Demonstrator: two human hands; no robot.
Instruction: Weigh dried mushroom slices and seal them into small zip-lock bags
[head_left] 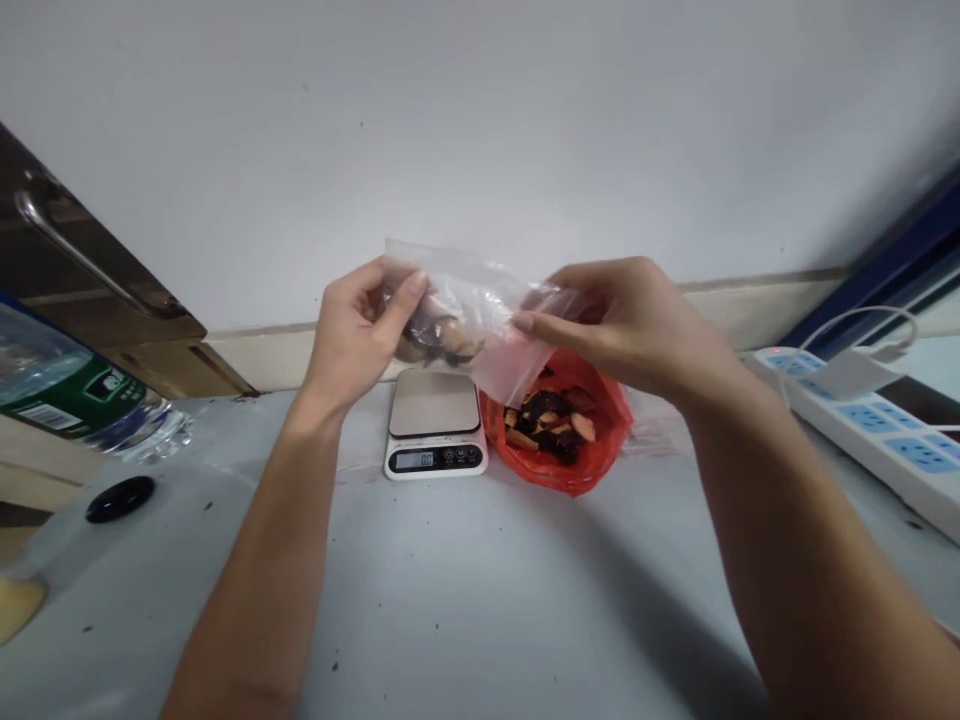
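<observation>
A clear plastic bag (469,290) with several dark and tan dried pieces in its left part is stretched between my hands. My left hand (367,325) pinches its left side, thumb in front. On the other side, my right hand (622,320) grips the bag between thumb and fingers, most of which are hidden. Below the bag stands a white kitchen scale (435,425), its plate bare and its display reading about 0.0. Touching the scale's right side, a red plastic bag (577,485) lies open with more dark and tan dried slices (551,420) in it.
A water bottle (82,390) with a green label is at the left, near a black oval object (120,498). A white power strip (862,420) with cables lies at the right. Behind the table (450,590) rises a pale wall (480,130).
</observation>
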